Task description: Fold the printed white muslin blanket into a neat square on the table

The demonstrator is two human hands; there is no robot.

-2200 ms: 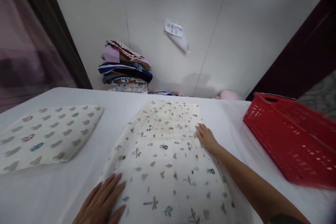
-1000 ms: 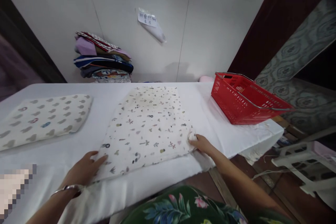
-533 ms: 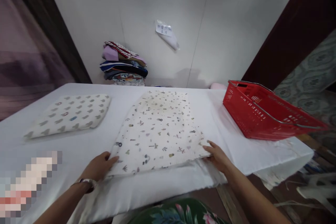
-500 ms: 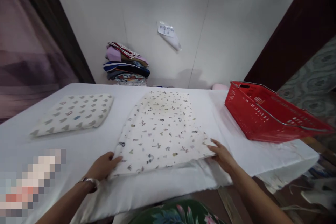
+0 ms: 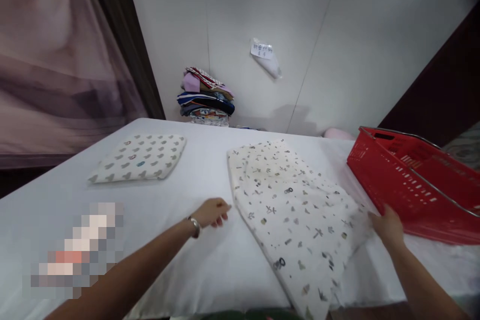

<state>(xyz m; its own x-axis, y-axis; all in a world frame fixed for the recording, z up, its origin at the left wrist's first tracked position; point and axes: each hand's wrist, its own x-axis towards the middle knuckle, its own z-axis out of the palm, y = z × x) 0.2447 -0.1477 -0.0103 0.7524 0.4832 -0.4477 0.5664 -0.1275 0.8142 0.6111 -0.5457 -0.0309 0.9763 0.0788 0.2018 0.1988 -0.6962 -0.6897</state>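
A patterned cloth (image 5: 288, 210) is laid aslant on the white-covered table (image 5: 180, 260), its near corner reaching the table's front edge. Its right edge is pinched at the blurred fingertips of the right hand (image 5: 389, 227), close to the red basket (image 5: 416, 185). The left hand (image 5: 212, 211) is held half curled just beside the cloth's left edge; whether its fingers are pressed together cannot be told. A folded cloth (image 5: 144, 157) is placed farther left, well apart.
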